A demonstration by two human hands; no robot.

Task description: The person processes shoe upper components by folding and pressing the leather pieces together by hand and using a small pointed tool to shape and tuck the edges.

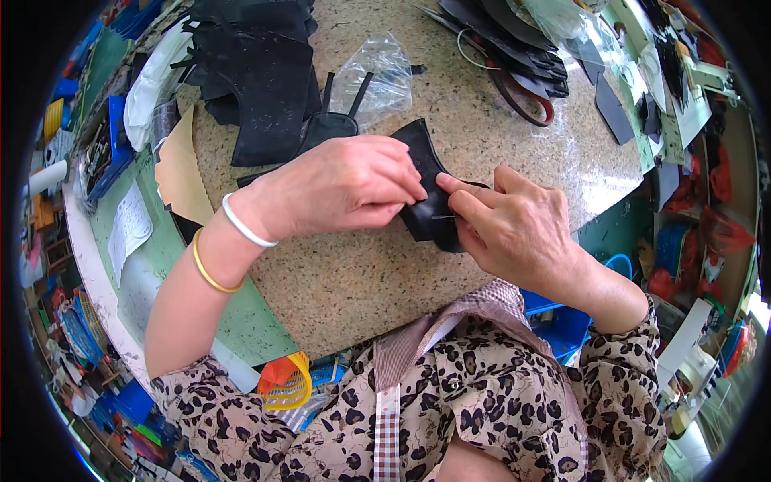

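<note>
A black leather-like piece (420, 150) lies at the middle of the speckled tabletop, its lower part folded or layered between my hands. My right hand (518, 213) grips its right edge, thumb on top and fingers curled beneath. From the left, my left hand (349, 185) comes with fingers bent and pinched together, the tips on the piece's left side. A thin light line shows on the black surface beside the right thumb; I cannot tell what it is. Just behind my left hand sits another black piece with two narrow straps (331, 124).
Stacked black cut pieces (269, 96) lie at the back left, beside a clear plastic bag (377, 80). More dark pieces (514, 48) and a reddish-brown strap (522, 104) are at the back right. A tan sheet (183, 173) and a blue tray (112, 153) stand left.
</note>
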